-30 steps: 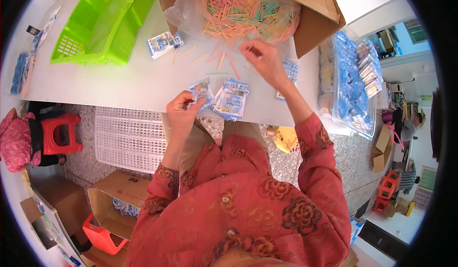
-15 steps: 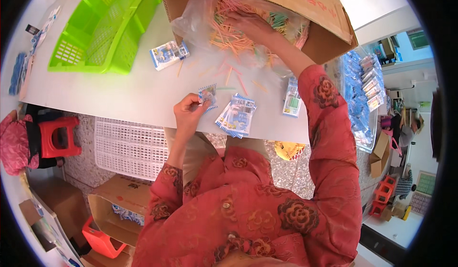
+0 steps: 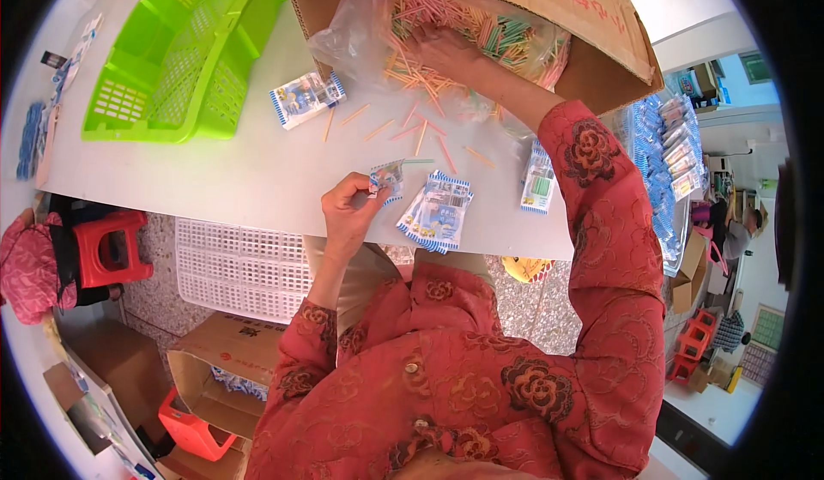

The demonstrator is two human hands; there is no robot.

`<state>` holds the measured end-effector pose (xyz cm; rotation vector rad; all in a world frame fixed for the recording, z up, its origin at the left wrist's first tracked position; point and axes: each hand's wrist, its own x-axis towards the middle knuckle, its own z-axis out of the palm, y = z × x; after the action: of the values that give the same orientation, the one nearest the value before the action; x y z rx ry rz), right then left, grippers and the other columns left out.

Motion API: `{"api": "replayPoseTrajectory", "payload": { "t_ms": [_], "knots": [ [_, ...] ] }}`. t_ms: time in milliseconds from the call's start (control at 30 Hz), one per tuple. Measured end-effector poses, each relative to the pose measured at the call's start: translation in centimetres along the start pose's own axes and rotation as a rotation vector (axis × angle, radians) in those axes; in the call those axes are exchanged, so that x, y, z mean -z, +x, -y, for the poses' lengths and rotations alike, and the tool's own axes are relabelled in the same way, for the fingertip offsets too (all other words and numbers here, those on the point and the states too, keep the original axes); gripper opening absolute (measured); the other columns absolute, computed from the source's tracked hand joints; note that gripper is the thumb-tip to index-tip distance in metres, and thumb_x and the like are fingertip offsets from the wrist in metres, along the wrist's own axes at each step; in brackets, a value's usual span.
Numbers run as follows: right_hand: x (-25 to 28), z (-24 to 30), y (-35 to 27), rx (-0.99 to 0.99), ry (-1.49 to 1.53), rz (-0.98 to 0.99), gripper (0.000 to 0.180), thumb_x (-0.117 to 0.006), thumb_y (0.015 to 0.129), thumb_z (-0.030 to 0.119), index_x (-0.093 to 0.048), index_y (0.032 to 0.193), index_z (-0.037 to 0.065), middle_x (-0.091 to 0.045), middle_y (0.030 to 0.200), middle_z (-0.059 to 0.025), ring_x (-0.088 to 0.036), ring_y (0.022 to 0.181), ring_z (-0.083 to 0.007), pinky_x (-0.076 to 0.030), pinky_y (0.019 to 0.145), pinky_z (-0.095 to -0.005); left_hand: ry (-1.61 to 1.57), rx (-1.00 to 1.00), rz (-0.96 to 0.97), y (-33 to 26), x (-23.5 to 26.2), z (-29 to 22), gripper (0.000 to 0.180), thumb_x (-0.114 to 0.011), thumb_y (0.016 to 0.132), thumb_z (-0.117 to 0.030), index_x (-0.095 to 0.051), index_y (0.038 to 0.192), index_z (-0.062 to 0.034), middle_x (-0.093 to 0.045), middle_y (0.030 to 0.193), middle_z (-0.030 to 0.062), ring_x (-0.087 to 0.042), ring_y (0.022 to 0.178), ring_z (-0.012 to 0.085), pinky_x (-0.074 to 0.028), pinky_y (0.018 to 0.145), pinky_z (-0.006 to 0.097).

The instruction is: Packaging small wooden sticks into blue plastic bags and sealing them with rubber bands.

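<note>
My left hand [image 3: 348, 210] pinches a small blue-and-white packet [image 3: 388, 176] at the near edge of the white table [image 3: 223, 171]. A stack of similar flat packets [image 3: 436, 212] lies just to its right. My right hand [image 3: 446, 51] reaches into a clear plastic bag of thin coloured sticks [image 3: 481, 30] inside a tipped cardboard box [image 3: 566, 0]; its fingers are buried among the sticks, so whether it grips any is unclear. Loose sticks [image 3: 421, 128] lie scattered on the table in front of the box.
A green plastic basket [image 3: 184, 55] stands at the far left, one packet [image 3: 305, 98] beside it, another packet [image 3: 538, 185] right of my arm. Bagged blue packets [image 3: 665, 171] pile at the right edge. Below the table: a white crate [image 3: 232, 265], red stool [image 3: 107, 248], cardboard boxes [image 3: 223, 351].
My right hand has gone from the table's loose sticks up into the bag in the box. My left hand still holds its packet, shifted slightly right.
</note>
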<state>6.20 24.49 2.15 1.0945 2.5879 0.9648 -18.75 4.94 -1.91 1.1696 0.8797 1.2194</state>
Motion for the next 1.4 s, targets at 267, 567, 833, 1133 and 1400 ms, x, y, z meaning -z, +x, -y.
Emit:
{"api": "replayPoseTrajectory", "payload": {
  "t_ms": [267, 567, 833, 1133, 1400],
  "knots": [
    [-0.6, -1.8, -0.2, -0.071, 0.288, 0.039, 0.026, -0.054, 0.075, 0.006, -0.059, 0.100, 0.002, -0.061, 0.098, -0.0133, -0.062, 0.093, -0.0238, -0.054, 0.076, -0.0321, 0.007, -0.012, 0.026, -0.1, 0.2, 0.3, 0.009, -0.066, 0.078, 0.008, -0.062, 0.083, 0.0016, -0.060, 0.082, 0.0010, -0.054, 0.077, 0.0068, -0.045, 0.071, 0.021],
    [5.0, -3.0, -5.2, -0.860, 1.407, -0.333, 0.012, -0.066, 0.084, 0.013, -0.066, 0.092, 0.004, -0.062, 0.075, -0.0020, -0.054, 0.062, -0.0090, -0.045, 0.058, -0.0222, 0.065, 0.012, 0.031, -0.1, 0.5, 0.7, 0.010, -0.066, 0.079, 0.008, -0.063, 0.087, 0.0018, -0.061, 0.086, 0.0003, -0.054, 0.076, 0.0057, -0.045, 0.069, 0.020],
    [9.9, 3.7, -10.0, -0.815, 1.304, -0.114, 0.011, -0.065, 0.083, 0.011, -0.065, 0.091, 0.003, -0.060, 0.071, -0.0039, -0.051, 0.058, -0.0081, -0.043, 0.055, -0.0242, 0.096, 0.002, -0.015, -0.1, -0.3, -1.7, 0.009, -0.070, 0.077, 0.004, -0.062, 0.080, 0.0004, -0.060, 0.078, -0.0018, -0.052, 0.071, 0.0032, -0.043, 0.064, 0.018],
    [7.4, 7.3, -11.7, -0.736, 1.442, -0.233, 0.006, -0.062, 0.084, 0.006, -0.062, 0.087, 0.001, -0.061, 0.076, -0.0015, -0.051, 0.061, -0.0072, -0.043, 0.055, -0.0228, 0.004, -0.111, 0.105, -0.5, -2.9, -3.8, 0.012, -0.070, 0.074, 0.006, -0.066, 0.084, 0.0012, -0.063, 0.082, 0.0037, -0.055, 0.076, 0.0078, -0.045, 0.070, 0.021],
    [19.2, 3.6, -12.1, -0.758, 2.210, -0.388, 0.009, -0.061, 0.088, 0.014, -0.063, 0.089, 0.004, -0.059, 0.076, 0.0018, -0.048, 0.059, -0.0032, -0.037, 0.050, -0.0186, 0.099, -0.156, 0.101, -0.5, -3.5, -3.7, 0.011, -0.071, 0.073, 0.005, -0.064, 0.080, -0.0001, -0.062, 0.075, 0.0010, -0.055, 0.070, 0.0058, -0.044, 0.066, 0.021]
  ]
}}
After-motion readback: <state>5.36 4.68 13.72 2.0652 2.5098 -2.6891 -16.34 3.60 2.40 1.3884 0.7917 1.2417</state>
